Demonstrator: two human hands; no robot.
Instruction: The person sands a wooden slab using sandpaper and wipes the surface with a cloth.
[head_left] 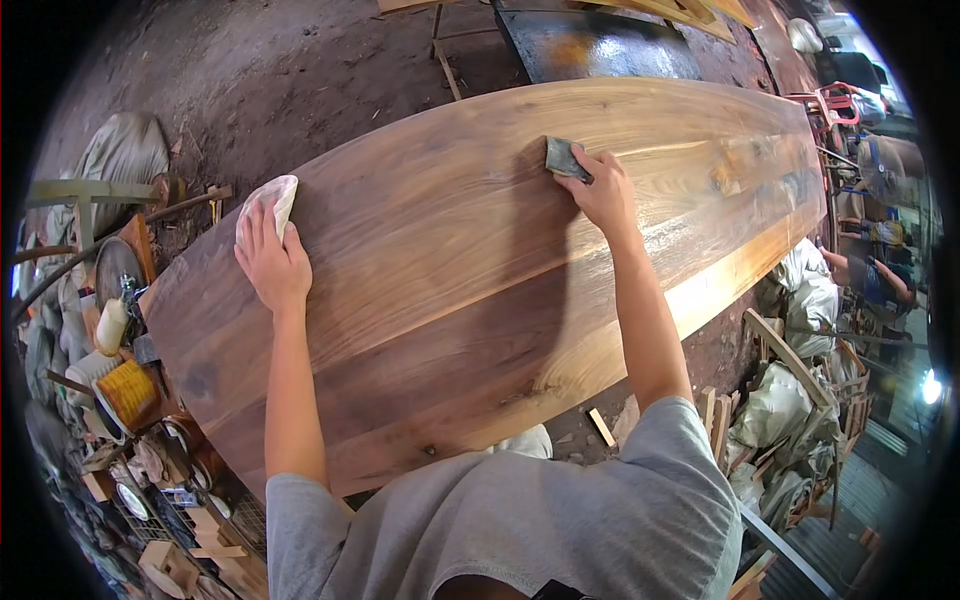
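Note:
A long brown wooden tabletop (430, 270) with visible grain stretches across the head view, shinier toward the right. At its far left edge my left hand (273, 262) rests on a pale, crumpled cloth (284, 200), fingers over it. My right hand (602, 192) is on the upper middle of the wood, its fingers and thumb closed on a dark grey-green pad (564, 158). The pad lies against the surface.
Tins, a yellow-stained bucket (128, 396) and wood scraps crowd the left. A dark panel (598, 45) stands beyond the tabletop. Wood pieces and plastic-wrapped bundles (772, 405) lie at the right. Another person (880, 280) is at the far right.

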